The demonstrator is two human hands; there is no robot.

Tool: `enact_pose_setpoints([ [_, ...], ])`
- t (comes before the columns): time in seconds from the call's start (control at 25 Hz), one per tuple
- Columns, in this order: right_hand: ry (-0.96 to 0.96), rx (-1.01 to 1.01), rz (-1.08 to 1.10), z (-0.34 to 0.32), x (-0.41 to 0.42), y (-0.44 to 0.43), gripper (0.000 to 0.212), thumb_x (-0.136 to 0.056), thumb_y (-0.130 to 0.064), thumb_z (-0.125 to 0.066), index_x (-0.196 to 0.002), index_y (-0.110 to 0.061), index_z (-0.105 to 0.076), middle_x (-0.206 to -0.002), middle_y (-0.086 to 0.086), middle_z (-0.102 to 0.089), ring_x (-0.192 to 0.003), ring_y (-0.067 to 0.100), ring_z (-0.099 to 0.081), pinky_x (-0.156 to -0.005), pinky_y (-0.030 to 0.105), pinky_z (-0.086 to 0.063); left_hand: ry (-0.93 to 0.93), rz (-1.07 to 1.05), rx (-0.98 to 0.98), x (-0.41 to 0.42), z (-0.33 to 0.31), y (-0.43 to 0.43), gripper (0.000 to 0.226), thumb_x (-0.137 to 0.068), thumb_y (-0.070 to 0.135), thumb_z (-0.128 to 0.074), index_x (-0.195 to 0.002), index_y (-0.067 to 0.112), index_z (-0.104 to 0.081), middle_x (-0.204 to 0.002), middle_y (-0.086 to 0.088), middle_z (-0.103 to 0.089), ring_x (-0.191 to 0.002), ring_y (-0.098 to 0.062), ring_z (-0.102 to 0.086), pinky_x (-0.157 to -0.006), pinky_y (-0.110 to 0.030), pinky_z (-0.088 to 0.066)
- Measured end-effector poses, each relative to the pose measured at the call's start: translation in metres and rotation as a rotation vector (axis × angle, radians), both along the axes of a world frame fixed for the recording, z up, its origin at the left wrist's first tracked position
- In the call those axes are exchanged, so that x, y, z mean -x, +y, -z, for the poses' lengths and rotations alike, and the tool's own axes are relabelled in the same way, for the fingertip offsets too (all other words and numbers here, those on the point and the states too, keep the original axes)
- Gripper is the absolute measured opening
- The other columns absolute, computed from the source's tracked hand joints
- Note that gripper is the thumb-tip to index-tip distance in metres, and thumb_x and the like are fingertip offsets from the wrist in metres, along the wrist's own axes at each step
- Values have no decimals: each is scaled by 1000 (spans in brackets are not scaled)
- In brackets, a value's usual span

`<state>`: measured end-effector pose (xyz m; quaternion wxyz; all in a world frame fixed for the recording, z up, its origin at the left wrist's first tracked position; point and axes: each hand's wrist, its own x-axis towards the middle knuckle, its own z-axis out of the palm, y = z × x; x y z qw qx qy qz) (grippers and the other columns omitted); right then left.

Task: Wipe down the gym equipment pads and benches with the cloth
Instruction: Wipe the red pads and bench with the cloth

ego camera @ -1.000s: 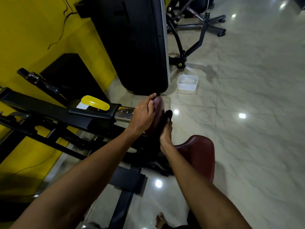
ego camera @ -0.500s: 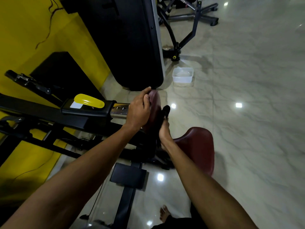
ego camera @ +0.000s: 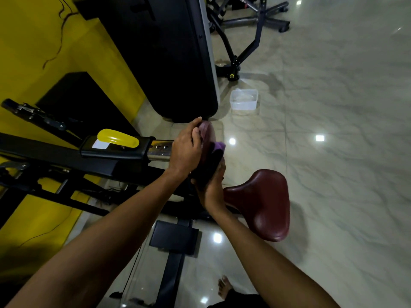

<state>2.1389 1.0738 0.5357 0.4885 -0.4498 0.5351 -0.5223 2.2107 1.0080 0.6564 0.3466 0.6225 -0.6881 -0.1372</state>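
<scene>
While left hand (ego camera: 185, 152) grips pad (ego camera: 208, 138) rim, right hand (ego camera: 211, 187) holds cloth (ego camera: 219, 146) against it.

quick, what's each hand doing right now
left hand: grips the edge of the maroon pad
right hand: presses the purple cloth against the pad; fingers hidden, grip unclear

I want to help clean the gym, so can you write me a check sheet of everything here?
Surface: glossy grey marbled tile floor, light spots reflected.
Job's things: purple cloth on upright maroon padded rest; maroon padded seat nearby.
Clutter: clear plastic tub on the floor.
Hands: left hand holds the rest's top edge; right hand presses the cloth on its face, fingers hidden.
Cables: thin black cable on the yellow wall.
Surroundings: black machine housing, black frame with yellow lever.
</scene>
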Motion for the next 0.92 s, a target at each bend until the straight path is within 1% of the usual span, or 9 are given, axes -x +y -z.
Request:
enact_pose_setpoints([
  [0.08,-200,-220,-30,13,1,7,74,-95,-9,-68,-153,-31,-27,-145,1,-53,-127,18,-60,-99,39,-55,4,-4,7,0,0,1,43,-109,26,-32,-145,19,-52,-140,-2,-60,-128,-15,-55,-108,-40,-46],
  [0.16,-295,-284,5,16,-3,4,86,-82,-12,-78,-152,-21,-28,-141,15,-51,-117,19,-64,-84,40,-60,10,-1,18,2,-1,1,43,-108,25,-32,-144,17,-53,-141,-2,-60,-130,-14,-53,-109,-40,-45],
  [0.28,-312,-141,185,-28,-16,9,52,-105,-46,-50,-150,-24,-38,-129,12,-65,-99,16,-70,-70,30,-58,13,-2,28,1,1,1,44,-107,26,-32,-143,16,-54,-140,-2,-60,-129,-14,-54,-109,-40,-46],
  [0.36,-77,-17,302,-59,-20,16,51,-109,-50,-34,-152,-23,-37,-135,1,-64,-119,10,-64,-88,26,-57,15,13,36,-1,2,-1,44,-107,28,-31,-143,16,-54,-138,-3,-61,-125,-15,-57,-105,-41,-49],
  [0.44,65,147,248,-60,-19,18,69,-103,-52,-47,-158,-17,-25,-157,9,-39,-142,14,-44,-110,31,-47,22,19,36,-1,4,-2,43,-107,27,-32,-142,16,-54,-137,-4,-61,-124,-15,-57,-104,-42,-49],
  [0.52,149,197,102,-33,-15,13,85,-95,-31,-62,-162,-16,-11,-165,7,-19,-150,16,-30,-118,34,-39,17,15,47,-1,4,-2,43,-107,26,-32,-142,16,-54,-138,-3,-61,-125,-15,-56,-105,-41,-48],
  [0.68,-71,-89,-11,12,3,8,75,-92,-52,-47,-157,-43,-11,-164,-8,-23,-150,13,-27,-122,38,-31,19,6,77,0,4,-2,44,-105,26,-31,-140,16,-57,-136,-1,-63,-124,-14,-58,-104,-36,-48],
  [0.84,-343,-322,-3,37,15,-40,50,-109,-35,-40,-155,-19,-33,-151,5,-47,-134,20,-49,-108,27,-41,6,16,84,0,4,-4,43,-105,27,-30,-139,18,-56,-130,0,-65,-119,-13,-61,-99,-33,-49],
  [0.92,-375,-458,-48,41,25,-79,71,-96,-69,-46,-152,-24,-45,-146,6,-55,-129,27,-54,-110,40,-45,13,9,85,0,5,-4,43,-105,25,-31,-139,17,-57,-131,0,-65,-120,-13,-60,-101,-32,-49],
])
